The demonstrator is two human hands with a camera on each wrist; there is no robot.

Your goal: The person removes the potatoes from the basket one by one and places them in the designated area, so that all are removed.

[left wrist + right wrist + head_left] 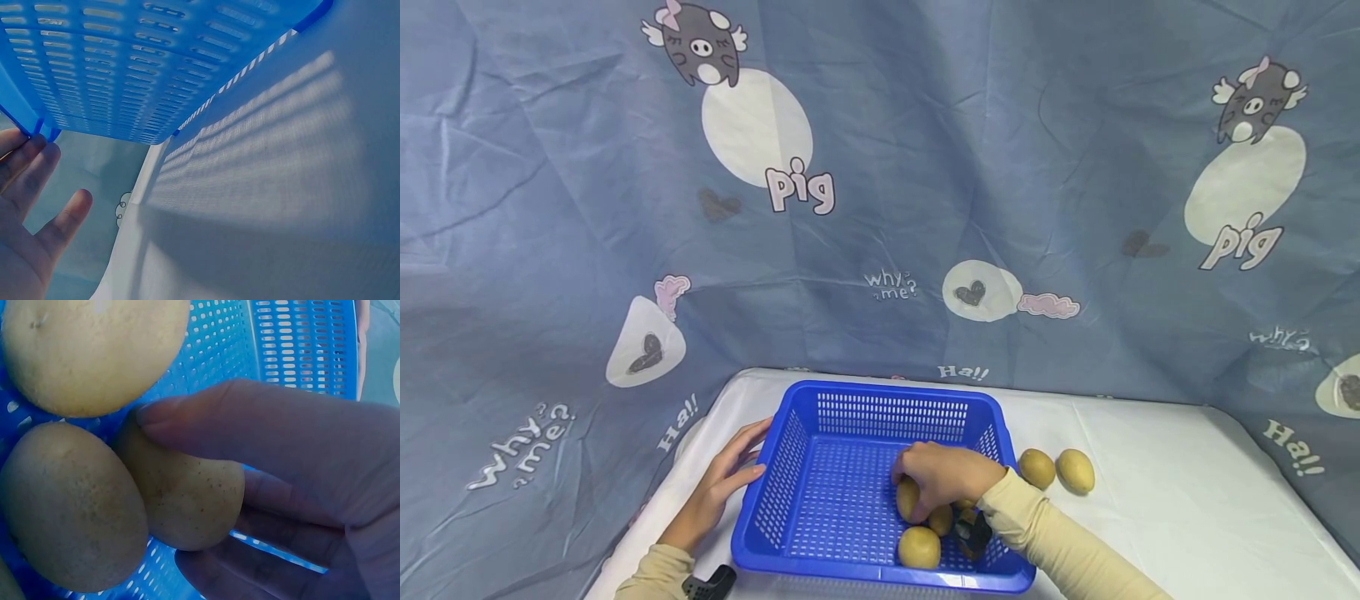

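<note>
In the head view a blue plastic basket (842, 500) with slotted walls stands on the white table. My right hand (943, 477) reaches into its right half and grips a potato (907, 500). Thumb and fingers lie around that potato (187, 494) in the right wrist view, with another potato (75, 509) right beside it. Close by in the basket lie a potato (919, 547) near the front wall and a smaller-looking one (940, 520). At the basket's left rim, the extended fingers of my left hand (722, 479) touch the edge; the left wrist view shows these fingers (37, 165) at the rim.
Two more potatoes lie on the white table (1180, 492) just right of the basket: one (1037, 468) near its wall, the other (1076, 472) farther right. A blue printed cloth (880, 225) hangs behind the table. Black wrist straps show on both arms.
</note>
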